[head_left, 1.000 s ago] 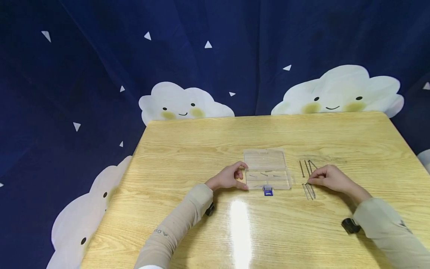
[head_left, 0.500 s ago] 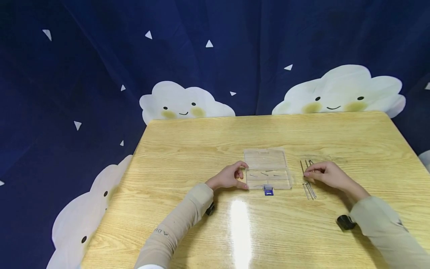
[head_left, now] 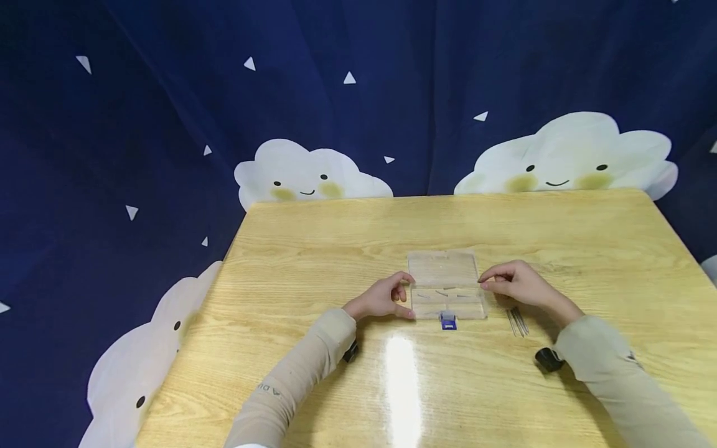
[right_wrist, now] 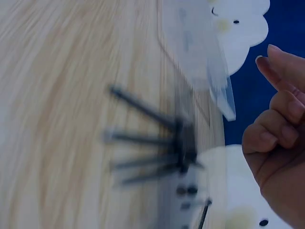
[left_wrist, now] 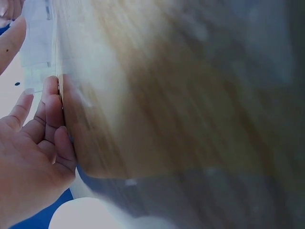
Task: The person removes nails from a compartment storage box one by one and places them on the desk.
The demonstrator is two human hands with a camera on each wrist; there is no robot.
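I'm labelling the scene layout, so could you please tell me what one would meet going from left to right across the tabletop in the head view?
Left sleeve → left hand → open clear box → right hand → right sleeve.

a pale wood-grained table [head_left: 313, 249] is reflecting a bright streak of light [head_left: 402, 386] on its glossy near half. a clear plastic box [head_left: 442, 269] is lying open on it, its blue clasp [head_left: 448, 322] facing the near edge, and several slim nails [head_left: 518, 322] are lying side by side near the box's right end.
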